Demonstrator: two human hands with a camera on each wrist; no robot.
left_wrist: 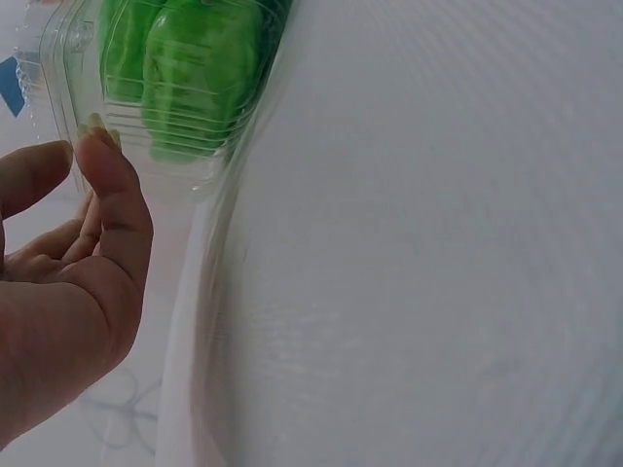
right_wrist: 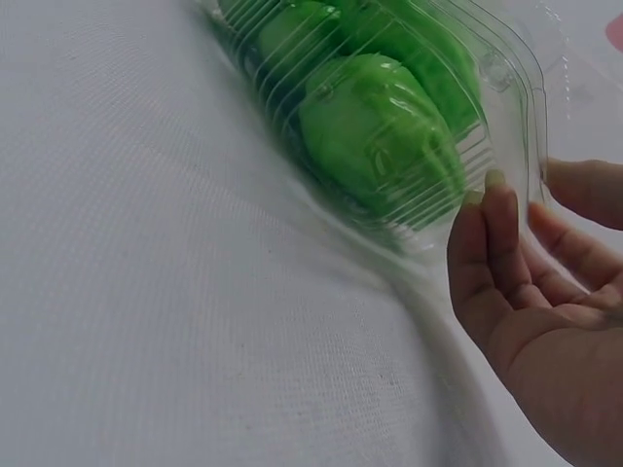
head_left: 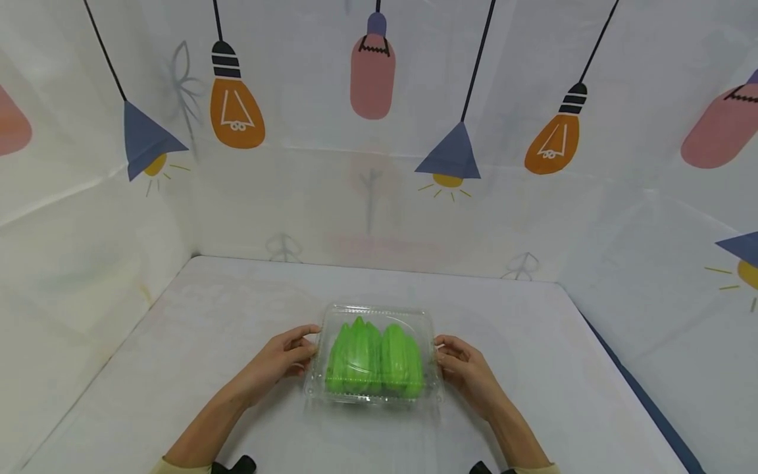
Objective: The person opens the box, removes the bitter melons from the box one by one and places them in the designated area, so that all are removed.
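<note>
A clear plastic clamshell box [head_left: 428, 324] sits on the white table in the head view, its lid down. Through the plastic show bright green ribbed fruit-like pieces [head_left: 355, 359], lying side by side with pointed ends toward the back. My left hand [head_left: 283, 357] pinches the box's left rim between thumb and fingers. On the opposite side my right hand [head_left: 470, 375] grips the right rim. In the right wrist view, the thumb lies along one side of the flange [right_wrist: 535, 126] and bent fingers [right_wrist: 469, 248] lie against the other.
The white tabletop [head_left: 237, 296] reaches back to a pale curtain [head_left: 296, 197] printed with hanging lamps and bulbs. Curtain walls also stand left and right. A dark blue strip [head_left: 645, 401] runs along the table's right edge.
</note>
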